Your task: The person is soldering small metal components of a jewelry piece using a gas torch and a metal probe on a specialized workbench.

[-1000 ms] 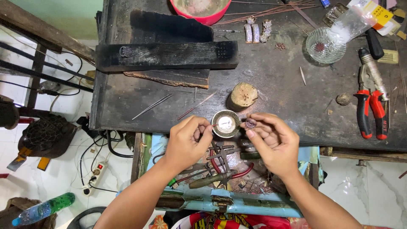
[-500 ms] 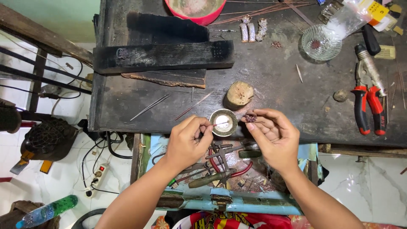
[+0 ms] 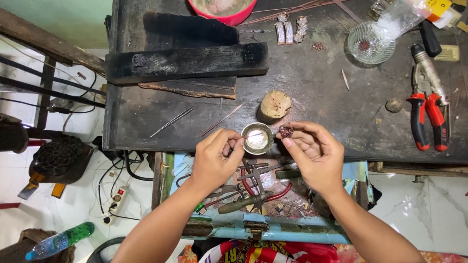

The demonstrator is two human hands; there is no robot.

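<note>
My left hand (image 3: 215, 157) pinches a thin white stick whose tip reaches into a small round metal cup (image 3: 257, 138) holding white paste, at the near edge of the dark workbench (image 3: 312, 92). My right hand (image 3: 312, 152) holds a small reddish-brown round ornament (image 3: 286, 131) between thumb and fingertips, just right of the cup. A short wooden block (image 3: 274, 105) stands right behind the cup.
Red-handled pliers (image 3: 429, 109) lie at the right; a glass bowl (image 3: 369, 45) and a red bowl (image 3: 222, 8) sit at the back. Charred wooden boards (image 3: 187, 61) lie at the left with metal tweezers (image 3: 172, 122). An open drawer of tools (image 3: 258, 187) lies below my hands.
Both hands stay over the cup; the stick's tip has dipped into the white paste. The right hand has shifted the ornament slightly.
</note>
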